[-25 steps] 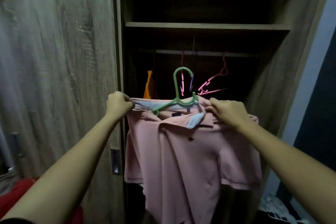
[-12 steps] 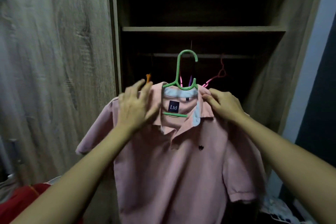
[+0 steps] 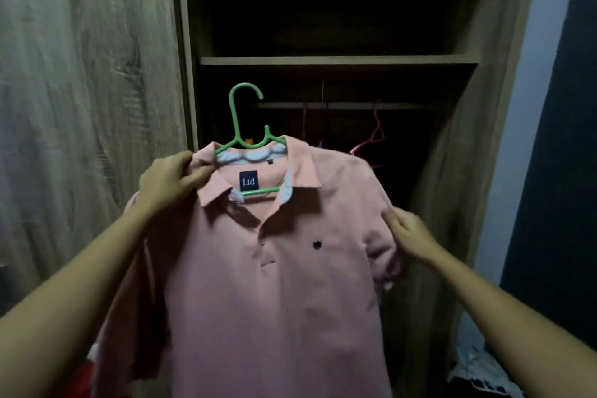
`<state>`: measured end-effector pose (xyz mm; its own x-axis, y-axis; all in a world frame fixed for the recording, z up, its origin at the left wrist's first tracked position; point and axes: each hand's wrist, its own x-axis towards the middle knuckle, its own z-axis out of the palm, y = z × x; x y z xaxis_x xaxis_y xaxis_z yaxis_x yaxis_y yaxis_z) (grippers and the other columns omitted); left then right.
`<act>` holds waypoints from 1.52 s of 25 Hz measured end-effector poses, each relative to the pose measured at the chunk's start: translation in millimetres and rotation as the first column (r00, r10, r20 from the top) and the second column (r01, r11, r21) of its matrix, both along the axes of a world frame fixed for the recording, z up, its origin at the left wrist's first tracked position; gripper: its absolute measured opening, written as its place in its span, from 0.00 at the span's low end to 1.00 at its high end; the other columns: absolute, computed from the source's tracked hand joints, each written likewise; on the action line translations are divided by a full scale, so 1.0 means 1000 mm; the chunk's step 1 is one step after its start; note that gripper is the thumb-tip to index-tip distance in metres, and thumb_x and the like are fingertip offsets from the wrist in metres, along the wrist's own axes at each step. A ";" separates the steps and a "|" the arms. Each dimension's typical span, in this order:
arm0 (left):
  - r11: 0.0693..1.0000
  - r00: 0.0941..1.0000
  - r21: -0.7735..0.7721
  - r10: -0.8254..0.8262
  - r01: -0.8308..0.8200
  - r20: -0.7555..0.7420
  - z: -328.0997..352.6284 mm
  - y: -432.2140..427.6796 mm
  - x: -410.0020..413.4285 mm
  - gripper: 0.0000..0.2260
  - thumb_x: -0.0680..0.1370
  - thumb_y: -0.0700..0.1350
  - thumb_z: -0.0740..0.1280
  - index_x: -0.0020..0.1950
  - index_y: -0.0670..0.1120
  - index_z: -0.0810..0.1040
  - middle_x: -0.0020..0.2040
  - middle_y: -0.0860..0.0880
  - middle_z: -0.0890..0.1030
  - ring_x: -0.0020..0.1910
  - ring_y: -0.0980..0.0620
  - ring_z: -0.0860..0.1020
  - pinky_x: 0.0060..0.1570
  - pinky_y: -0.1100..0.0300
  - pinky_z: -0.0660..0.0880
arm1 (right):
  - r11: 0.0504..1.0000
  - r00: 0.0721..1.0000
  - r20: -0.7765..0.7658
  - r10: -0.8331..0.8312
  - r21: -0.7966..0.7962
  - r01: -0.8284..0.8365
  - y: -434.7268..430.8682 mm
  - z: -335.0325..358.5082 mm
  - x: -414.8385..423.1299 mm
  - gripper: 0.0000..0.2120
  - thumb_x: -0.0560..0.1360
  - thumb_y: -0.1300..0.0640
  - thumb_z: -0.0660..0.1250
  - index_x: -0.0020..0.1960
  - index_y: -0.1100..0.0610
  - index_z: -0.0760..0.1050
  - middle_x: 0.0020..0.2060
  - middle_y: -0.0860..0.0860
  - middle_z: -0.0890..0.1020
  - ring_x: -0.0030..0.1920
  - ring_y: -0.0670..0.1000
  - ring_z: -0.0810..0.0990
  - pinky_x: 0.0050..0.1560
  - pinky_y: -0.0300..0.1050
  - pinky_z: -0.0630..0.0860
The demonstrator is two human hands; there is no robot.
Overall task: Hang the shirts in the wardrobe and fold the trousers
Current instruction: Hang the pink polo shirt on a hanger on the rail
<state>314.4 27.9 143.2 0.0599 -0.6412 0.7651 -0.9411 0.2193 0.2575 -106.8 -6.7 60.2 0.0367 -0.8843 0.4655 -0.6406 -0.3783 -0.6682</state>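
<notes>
Two hands on one pink shirt (image 3: 274,284), held up in front of the open wardrobe (image 3: 336,60). Left hand (image 3: 168,182) closed on the shirt's left shoulder and collar edge, thumb on top, fingers curled into the cloth just beside the hanger's arm. Right hand (image 3: 408,231) pinching the right sleeve seam, fingers narrow around a fold of fabric, sleeve bunched below it. Shirt already threaded on a green hanger (image 3: 245,126): hook standing free above the collar, not on anything, tilted slightly left; lower bar visible across the neck opening under a dark label (image 3: 248,180) reading "Ltd". Collar open, pale lining showing, small dark emblem (image 3: 317,245) on the chest. Shirt front facing the camera, body hanging straight down past the bottom edge.

Behind, inside the wardrobe: a shelf across the upper part, a rail (image 3: 339,105) below it, deep in shadow. Pink hangers (image 3: 376,134) on the rail, right of the shirt. A bit of orange (image 3: 248,140) peeking through the green hanger's neck. Closed wood-grain door (image 3: 87,90) on the left. Something red (image 3: 87,378) low at the left edge, pale cluttered items (image 3: 481,371) low at the right; both too dim to identify.
</notes>
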 end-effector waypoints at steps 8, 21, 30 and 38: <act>0.998 0.989 -0.036 -0.061 0.057 -0.133 -0.029 0.005 0.019 0.23 0.65 0.68 0.57 0.30 0.48 0.61 0.26 0.49 0.69 0.29 0.44 0.69 0.28 0.53 0.64 | 0.963 0.900 -0.348 -0.263 -0.043 0.265 -0.013 0.054 -0.019 0.15 0.79 0.46 0.53 0.58 0.49 0.74 0.59 0.56 0.78 0.61 0.58 0.75 0.58 0.52 0.69; 0.900 0.952 0.314 -0.303 0.303 -0.050 -0.014 0.006 0.004 0.17 0.65 0.68 0.64 0.37 0.54 0.75 0.31 0.55 0.76 0.31 0.60 0.73 0.34 0.69 0.67 | 0.982 0.941 -0.335 -0.051 -0.186 -0.013 -0.011 0.071 0.044 0.15 0.76 0.42 0.61 0.33 0.47 0.67 0.30 0.44 0.73 0.39 0.51 0.75 0.39 0.44 0.65; 0.739 0.963 0.674 0.171 0.014 -0.208 -0.093 -0.002 0.056 0.09 0.71 0.43 0.72 0.40 0.37 0.79 0.36 0.42 0.76 0.34 0.48 0.74 0.34 0.57 0.73 | 0.970 0.938 -0.313 -0.146 -0.230 0.075 -0.018 0.086 0.017 0.17 0.75 0.42 0.61 0.41 0.57 0.71 0.30 0.47 0.73 0.39 0.54 0.74 0.39 0.47 0.68; 0.570 0.798 0.559 -0.412 0.603 -0.441 -0.002 0.037 -0.009 0.18 0.66 0.55 0.73 0.52 0.49 0.82 0.45 0.52 0.84 0.42 0.59 0.79 0.42 0.61 0.75 | 0.989 0.955 -0.295 0.042 -0.120 -0.080 -0.030 0.071 0.048 0.21 0.67 0.36 0.57 0.45 0.51 0.76 0.35 0.47 0.78 0.39 0.51 0.76 0.43 0.49 0.73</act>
